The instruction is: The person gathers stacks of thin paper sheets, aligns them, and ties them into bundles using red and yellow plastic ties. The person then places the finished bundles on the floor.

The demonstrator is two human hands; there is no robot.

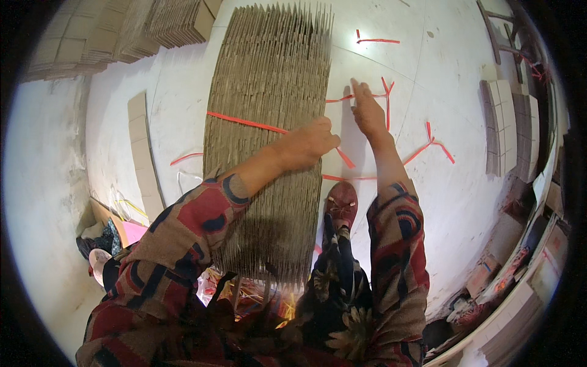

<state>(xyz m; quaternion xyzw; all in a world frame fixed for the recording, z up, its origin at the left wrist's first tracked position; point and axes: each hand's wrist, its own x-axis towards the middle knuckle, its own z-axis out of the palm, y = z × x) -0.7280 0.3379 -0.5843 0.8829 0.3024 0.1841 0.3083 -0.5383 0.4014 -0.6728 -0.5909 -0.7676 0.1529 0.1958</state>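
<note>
Nearest the camera, two patterned sleeves [397, 244] enter from the lower edge of the frame, with dark flowered trousers [342, 306] between them and one maroon shoe [342, 205] on the floor at lower centre. A loose tangle of coloured strips [244, 293] lies at lower centre, partly hidden by clothing. The cardboard stack [263, 189], made of many thin brown sheets with their edges facing up, extends on the floor [422, 232] from lower centre to the top edge of the frame. A red strap [244, 121] crosses its upper face, running to the left hand [310, 144]. That hand is above the right edge of the stack, fingers curled closed on the strap, a short tail showing below them. The right hand [369, 113] is to the right of the stack, fingers extended and slightly blurred; a second strap [337, 100] lies close by, and contact with it cannot be determined. Further red straps [431, 142] lie on the floor at right of centre and top centre. A narrow cardboard strip [143, 156] lies left of the stack. Farther off, cardboard piles [174, 24] occupy the upper left, and smaller cardboard bundles [501, 125] stand at upper right.
</note>
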